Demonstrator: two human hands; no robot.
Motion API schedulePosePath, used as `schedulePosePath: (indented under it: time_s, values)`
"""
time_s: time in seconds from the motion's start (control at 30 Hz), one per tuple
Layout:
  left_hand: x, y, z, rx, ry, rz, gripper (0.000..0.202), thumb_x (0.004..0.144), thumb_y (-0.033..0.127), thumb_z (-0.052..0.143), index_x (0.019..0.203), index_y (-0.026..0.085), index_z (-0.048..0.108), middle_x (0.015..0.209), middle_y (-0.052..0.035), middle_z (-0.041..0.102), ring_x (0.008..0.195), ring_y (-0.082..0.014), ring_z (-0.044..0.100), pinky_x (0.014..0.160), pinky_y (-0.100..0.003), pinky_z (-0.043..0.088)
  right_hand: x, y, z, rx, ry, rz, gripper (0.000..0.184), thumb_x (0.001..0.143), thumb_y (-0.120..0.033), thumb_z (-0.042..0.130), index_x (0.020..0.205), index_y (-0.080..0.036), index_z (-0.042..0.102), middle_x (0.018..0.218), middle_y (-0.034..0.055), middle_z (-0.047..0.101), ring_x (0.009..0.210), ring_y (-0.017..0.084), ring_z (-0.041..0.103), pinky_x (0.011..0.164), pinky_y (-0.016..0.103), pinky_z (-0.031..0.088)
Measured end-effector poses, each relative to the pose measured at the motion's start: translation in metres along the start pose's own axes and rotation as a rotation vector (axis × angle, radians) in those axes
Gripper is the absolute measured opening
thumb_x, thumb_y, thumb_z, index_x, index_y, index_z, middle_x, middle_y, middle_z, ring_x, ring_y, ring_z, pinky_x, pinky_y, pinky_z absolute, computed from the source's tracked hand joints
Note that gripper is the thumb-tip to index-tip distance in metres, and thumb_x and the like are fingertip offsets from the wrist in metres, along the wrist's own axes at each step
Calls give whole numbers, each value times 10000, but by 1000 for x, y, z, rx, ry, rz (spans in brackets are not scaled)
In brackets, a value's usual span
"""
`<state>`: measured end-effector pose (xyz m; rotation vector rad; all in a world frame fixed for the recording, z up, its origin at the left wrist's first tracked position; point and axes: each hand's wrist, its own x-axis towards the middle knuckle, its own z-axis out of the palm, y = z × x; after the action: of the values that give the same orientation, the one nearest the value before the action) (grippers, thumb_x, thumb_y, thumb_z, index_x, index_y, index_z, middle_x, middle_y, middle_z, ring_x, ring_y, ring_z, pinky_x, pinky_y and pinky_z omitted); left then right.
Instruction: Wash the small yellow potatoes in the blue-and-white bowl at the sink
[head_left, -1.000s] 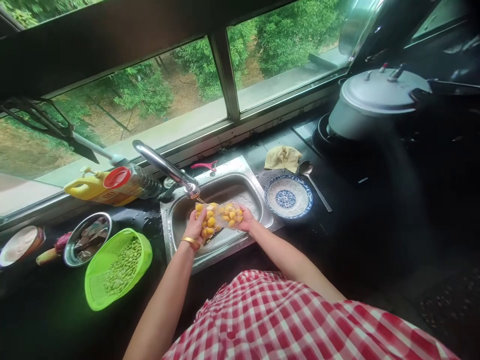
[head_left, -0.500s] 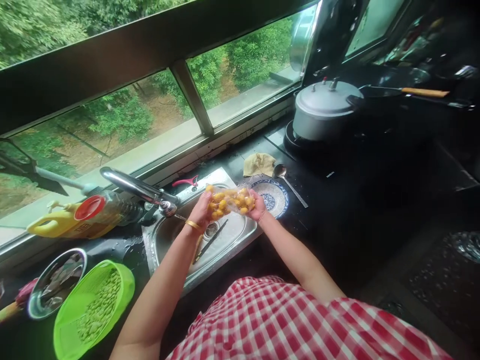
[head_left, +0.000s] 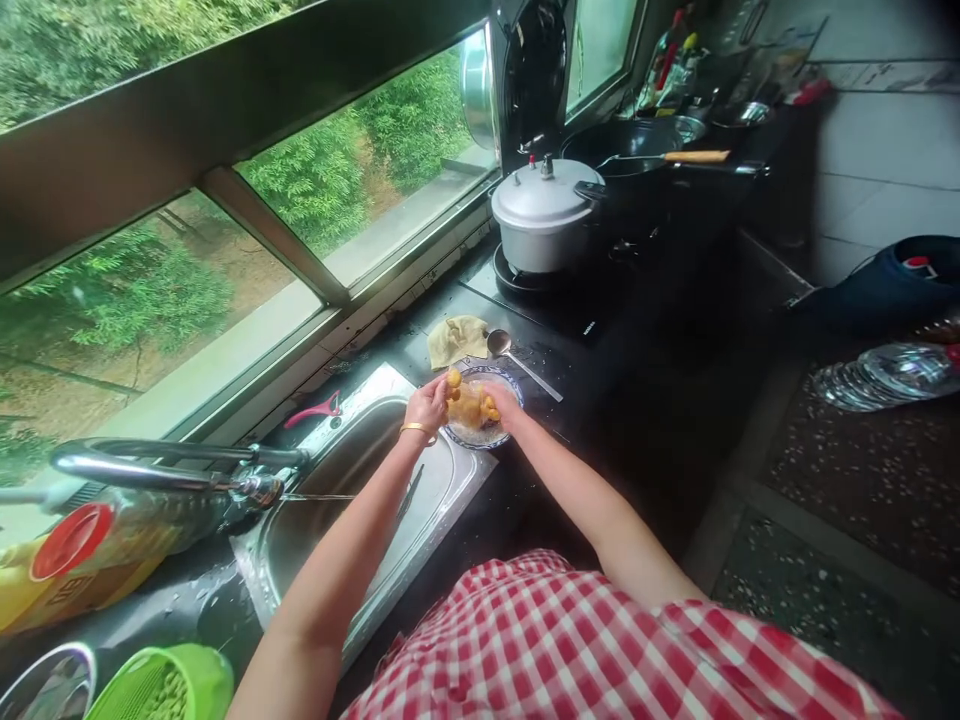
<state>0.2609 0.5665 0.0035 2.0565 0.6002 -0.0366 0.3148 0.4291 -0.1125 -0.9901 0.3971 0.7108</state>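
A clear plastic bag of small yellow pieces (head_left: 470, 403) hangs just over a blue-and-white patterned plate (head_left: 495, 437) on the dark counter, right of the steel sink (head_left: 375, 500). My left hand (head_left: 427, 405), with a gold bangle on the wrist, grips the bag's left end. My right hand (head_left: 502, 402) grips its right end. Both hands are above the plate.
A spoon (head_left: 511, 354) and a yellowish cloth (head_left: 457, 337) lie behind the plate. A pressure cooker (head_left: 541, 212) stands on the stove, with a pan (head_left: 645, 160) beyond it. The tap (head_left: 172, 468), an oil bottle (head_left: 90, 550) and a green colander (head_left: 161, 685) are at left. A knife lies in the sink.
Both hands have carried the bag rightwards from under the tap and over the sink to above the patterned plate. My head has turned right, so the sink shifted left.
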Motion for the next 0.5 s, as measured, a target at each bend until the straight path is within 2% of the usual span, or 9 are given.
schedulePosePath:
  time_s: [0.13, 0.23, 0.3, 0.37, 0.43, 0.5]
  values:
    - [-2, 15, -11, 210, -16, 201, 348, 875, 373, 445, 1051, 203, 693, 851, -52, 723, 757, -184, 638, 706, -248, 455, -12, -9, -3, -121, 67, -167, 319, 641, -80, 579, 900, -246, 667, 1125, -14, 633, 1242, 171, 428, 1112, 338, 280]
    - [-1, 19, -13, 345, -3, 310, 350, 893, 375, 407, 1012, 221, 698, 944, -62, 714, 846, -195, 636, 734, -251, 445, -24, -22, 4, -308, 47, -392, 276, 682, -141, 600, 931, -234, 674, 1204, 10, 600, 1277, 194, 381, 1146, 365, 193]
    - [0, 18, -9, 405, -17, 346, 351, 899, 378, 395, 1010, 229, 694, 999, -66, 703, 899, -206, 631, 759, -264, 444, -31, -33, 15, -398, -76, -516, 251, 734, -244, 610, 976, -216, 671, 1176, 33, 617, 1212, 214, 455, 1116, 387, 256]
    - [3, 15, -4, 426, -39, 351, 350, 903, 373, 390, 1029, 234, 685, 1036, -69, 693, 931, -217, 626, 790, -286, 447, -34, -42, 26, -433, -183, -557, 275, 734, -315, 640, 984, -207, 672, 1089, 36, 652, 1100, 218, 540, 1047, 379, 347]
    - [7, 10, 0, 387, -55, 359, 342, 905, 355, 391, 1048, 235, 677, 1057, -71, 686, 959, -215, 621, 836, -301, 446, -34, -47, 35, -453, -184, -544, 253, 702, -330, 666, 917, -197, 679, 941, 23, 680, 954, 201, 594, 946, 352, 425]
    - [9, 2, 1, 309, -62, 394, 310, 881, 348, 450, 1065, 231, 670, 1093, -74, 673, 1021, -213, 601, 915, -312, 424, -30, -47, 38, -440, -122, -513, 186, 686, -319, 652, 815, -186, 671, 783, 3, 670, 793, 164, 598, 829, 311, 469]
